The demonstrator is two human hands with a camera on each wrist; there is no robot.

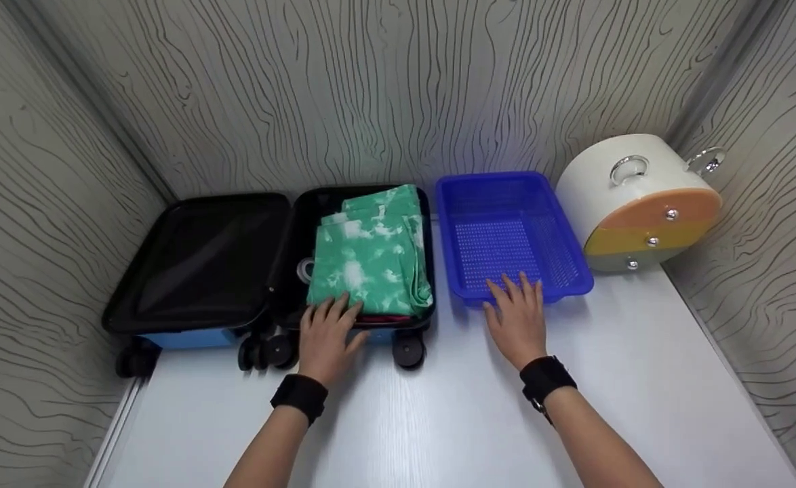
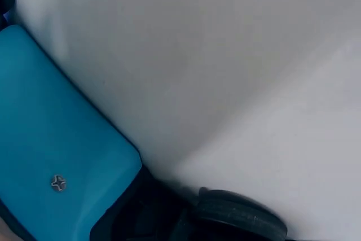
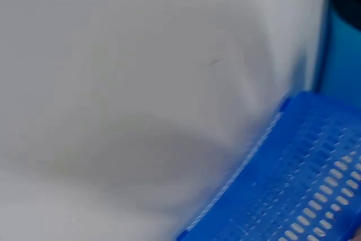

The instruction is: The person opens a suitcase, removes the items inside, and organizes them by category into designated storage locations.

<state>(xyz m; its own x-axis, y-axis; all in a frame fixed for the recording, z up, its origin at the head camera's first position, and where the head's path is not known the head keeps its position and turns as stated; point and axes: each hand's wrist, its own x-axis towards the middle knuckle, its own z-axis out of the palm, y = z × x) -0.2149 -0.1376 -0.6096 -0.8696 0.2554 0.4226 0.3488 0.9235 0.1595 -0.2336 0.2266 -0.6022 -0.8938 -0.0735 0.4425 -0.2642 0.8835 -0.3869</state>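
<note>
An open suitcase (image 1: 198, 264), black inside and blue outside, lies with its two halves spread on the table. Folded green-and-white cloth (image 1: 364, 257) fills much of its right half, with a strip of red fabric (image 1: 384, 318) showing beneath. My left hand (image 1: 327, 339) reaches over that half's near edge, fingers extended, fingertips at the cloth's lower left corner. The blue plastic basket (image 1: 462, 271) beside it holds nothing visible. Over its near rim lies my right hand (image 1: 520, 325), fingers spread and nearly straight. Neither hand holds anything. Both wrist views mostly miss the hands.
A white drum-shaped cabinet (image 1: 581, 183) with an orange, yellow and grey front stands right of the basket. Several black wheels (image 1: 409, 351) jut from the suitcase's near side. A round grey object (image 1: 305, 270) sits left of the cloth. Wood-patterned walls (image 1: 371, 88) enclose the table (image 1: 425, 434).
</note>
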